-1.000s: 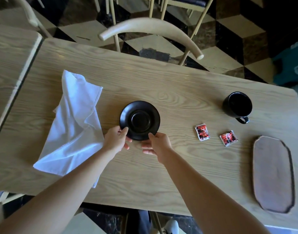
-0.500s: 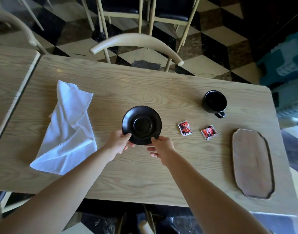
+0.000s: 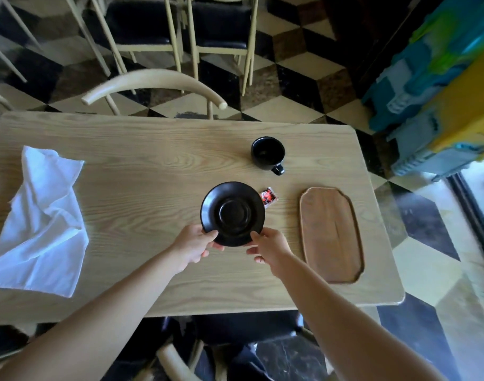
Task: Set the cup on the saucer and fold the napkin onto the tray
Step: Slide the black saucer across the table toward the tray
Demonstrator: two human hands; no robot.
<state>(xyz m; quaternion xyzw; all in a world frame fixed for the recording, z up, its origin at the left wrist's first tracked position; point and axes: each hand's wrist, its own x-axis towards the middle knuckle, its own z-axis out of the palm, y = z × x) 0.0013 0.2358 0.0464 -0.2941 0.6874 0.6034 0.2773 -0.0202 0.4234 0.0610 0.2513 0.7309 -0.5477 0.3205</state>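
While both hands close on its near rim, a black saucer [image 3: 232, 213] sits at the middle of a pale wooden desk [image 3: 153, 149], seen from a head-worn camera looking down. The left hand [image 3: 192, 247] takes the saucer's lower-left edge, thumb on top of the rim and fingers curled beneath; the right hand [image 3: 268, 247] mirrors that grip on the lower-right edge, thumb likewise over the rim. Whether the saucer is resting on the desk or raised just off it cannot be told from this angle. A black cup [image 3: 268, 153], upright with its handle turned toward the camera, stands apart from the saucer, farther back and a little to the right. A small red packet [image 3: 268, 196] lies just beside the saucer's upper-right rim, partly hidden behind it. To the right of the saucer, an oblong wooden tray [image 3: 331, 235] lies lengthwise near the desk's right edge, with nothing on it. A white napkin [image 3: 43, 224], rumpled and only loosely folded, is spread at the far left of the desk, well apart from the tray. Beyond the desk, a curved pale chair back [image 3: 153, 83] faces the far edge, above a floor [image 3: 290, 105] tiled in black, cream and brown.
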